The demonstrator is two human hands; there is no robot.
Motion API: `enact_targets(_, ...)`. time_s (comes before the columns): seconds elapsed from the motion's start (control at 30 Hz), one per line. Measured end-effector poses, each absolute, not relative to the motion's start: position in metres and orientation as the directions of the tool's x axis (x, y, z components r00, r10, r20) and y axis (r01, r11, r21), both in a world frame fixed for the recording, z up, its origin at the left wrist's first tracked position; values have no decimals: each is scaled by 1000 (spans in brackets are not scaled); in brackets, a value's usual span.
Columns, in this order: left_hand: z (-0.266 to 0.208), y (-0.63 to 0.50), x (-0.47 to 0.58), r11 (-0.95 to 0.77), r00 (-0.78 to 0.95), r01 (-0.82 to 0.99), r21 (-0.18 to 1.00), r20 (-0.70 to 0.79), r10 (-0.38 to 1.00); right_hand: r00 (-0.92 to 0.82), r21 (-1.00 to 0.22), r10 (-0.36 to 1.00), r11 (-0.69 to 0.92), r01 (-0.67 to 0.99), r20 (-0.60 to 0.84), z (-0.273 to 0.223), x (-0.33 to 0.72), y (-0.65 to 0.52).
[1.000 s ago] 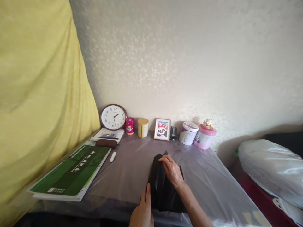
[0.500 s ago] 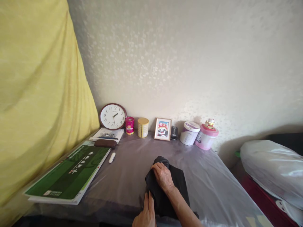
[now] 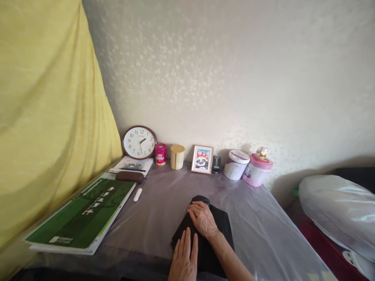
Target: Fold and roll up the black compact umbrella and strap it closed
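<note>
A black folded garment point(image 3: 218, 222) lies near the front of the table, with a rolled, collar-like part point(image 3: 202, 199) at its far end. My left hand point(image 3: 185, 255) rests palm down on its near left side, fingers stretched out. Just below the collar-like part, my right hand point(image 3: 202, 219) presses on the cloth with its fingers laid flat and slightly bent. Both hands touch the garment, and part of it is hidden under them and my right forearm.
A green book point(image 3: 84, 214), brown case point(image 3: 129, 176) and white stick-like object point(image 3: 137, 194) lie left. Along the wall stand a clock point(image 3: 140, 142), pink tin point(image 3: 160, 154), yellow-lidded can point(image 3: 177, 157), picture frame point(image 3: 202, 159) and two tubs point(image 3: 236, 165). Plastic-covered items point(image 3: 336, 207) sit right.
My left hand has come from the garment's left edge to lie flat on top of it. The left flap now spreads wider to the left. My right hand stays near the collar-like part.
</note>
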State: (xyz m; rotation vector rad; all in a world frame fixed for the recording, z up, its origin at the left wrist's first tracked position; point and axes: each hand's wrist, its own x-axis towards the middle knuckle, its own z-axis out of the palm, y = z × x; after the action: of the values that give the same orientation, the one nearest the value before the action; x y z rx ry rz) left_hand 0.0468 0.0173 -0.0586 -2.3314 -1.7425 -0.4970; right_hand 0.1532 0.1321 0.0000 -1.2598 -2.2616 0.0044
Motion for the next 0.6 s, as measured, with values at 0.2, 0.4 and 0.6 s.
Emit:
enact_targets(0.2, -69, 20, 47, -256, 212, 959, 118, 297, 931, -391, -339, 856, 499, 798, 339, -1, 162, 153)
enact_targets(0.4, -51, 21, 46, -197, 193, 942, 271, 43, 980, -214, -351, 919, 331, 876, 332, -6, 170, 181)
enact_targets(0.6, -46, 21, 44, -234, 241, 915, 329, 19, 970, -11, -335, 882, 190, 923, 471, -5, 218, 161)
